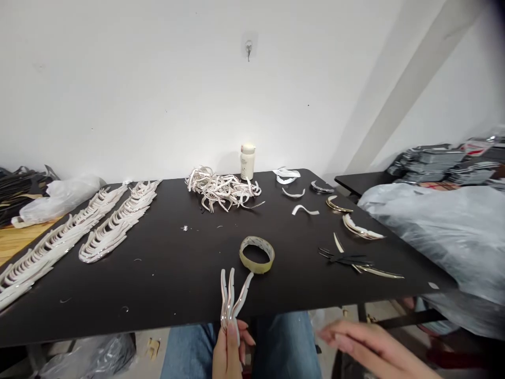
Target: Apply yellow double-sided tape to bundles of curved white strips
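My left hand (pixel 229 347) is closed around the lower ends of three curved white strips with shiny edges (pixel 231 300). Their upper ends fan apart over the table's front edge. A roll of clear yellowish tape (pixel 257 266) lies flat on the table just beyond them. At the lower right, below the table edge, my right hand (pixel 359 342) is blurred; its fingers stretch to the left and no object shows in them. Dark tweezers or small scissors (pixel 347 259) lie to the right on loose thin strips (pixel 381 272).
On the black table (pixel 177 284), two long rows of overlapping strips (pixel 118 221) run along the left. A tangled strip pile (pixel 221 189) and a cream bottle (pixel 247 161) stand at the back. More curved pieces (pixel 361 229) lie right, beside plastic sheeting (pixel 434 226).
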The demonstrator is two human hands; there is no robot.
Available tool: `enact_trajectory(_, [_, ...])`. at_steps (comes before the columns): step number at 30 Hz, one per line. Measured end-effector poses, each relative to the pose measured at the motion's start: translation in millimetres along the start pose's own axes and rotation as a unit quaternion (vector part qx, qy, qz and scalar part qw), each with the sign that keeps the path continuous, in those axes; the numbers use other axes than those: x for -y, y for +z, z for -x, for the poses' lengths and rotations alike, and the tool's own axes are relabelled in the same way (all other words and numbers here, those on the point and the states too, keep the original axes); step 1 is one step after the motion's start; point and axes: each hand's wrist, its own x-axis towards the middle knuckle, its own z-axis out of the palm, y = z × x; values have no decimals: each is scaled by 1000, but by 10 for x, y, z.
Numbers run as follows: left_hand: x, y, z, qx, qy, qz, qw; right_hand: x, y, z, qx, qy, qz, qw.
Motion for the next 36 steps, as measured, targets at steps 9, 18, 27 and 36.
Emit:
enact_trajectory(9, [-26,-21,25,19,15,-8,1000,510,-76,-460,-93,-106,-91,986])
enact_trajectory(18, [101,-3,-5,5,16,26,1000,-187,75,-204,-299,-154,-130,933])
enact_trajectory(27, [118,-47,-23,34,12,9,999,415,316,-971,-229,13,57,972])
enact_trajectory(36, [155,-143,-56,84,-52,44,994,765,596,-1462,-116,83,242,960])
